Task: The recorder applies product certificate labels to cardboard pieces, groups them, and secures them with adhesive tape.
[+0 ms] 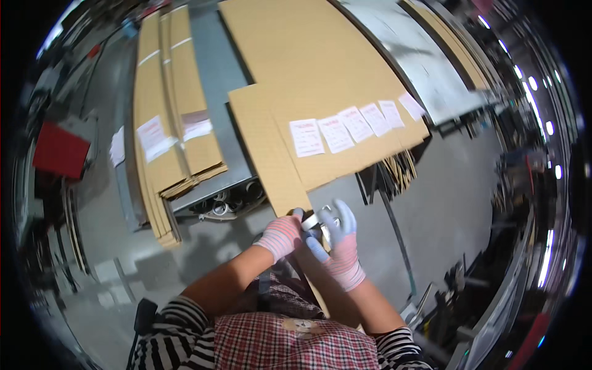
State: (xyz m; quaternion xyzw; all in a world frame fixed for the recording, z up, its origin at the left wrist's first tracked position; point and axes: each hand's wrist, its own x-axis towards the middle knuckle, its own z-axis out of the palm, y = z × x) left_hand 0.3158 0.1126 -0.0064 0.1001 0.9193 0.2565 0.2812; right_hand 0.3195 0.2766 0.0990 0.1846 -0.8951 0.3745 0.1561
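My left hand (282,236), in a pink-and-grey striped glove, is closed at the narrow near strip of a large brown cardboard sheet (277,145). Its fingertips meet a small white roll (310,222), perhaps tape; whatever they pinch is hidden. My right hand (340,246), in a matching glove with bluish fingers, curls around the roll from the right. The two hands almost touch. Across the sheet, beyond them, lies a row of several white paper slips (335,134) with reddish and dark print.
Folded cardboard stacks (176,105) with paper slips lie on a grey table at left. Several dark-edged strips (401,172) jut out under the sheet. A metal-topped table (413,55) stands at far right, a red box (60,150) at far left.
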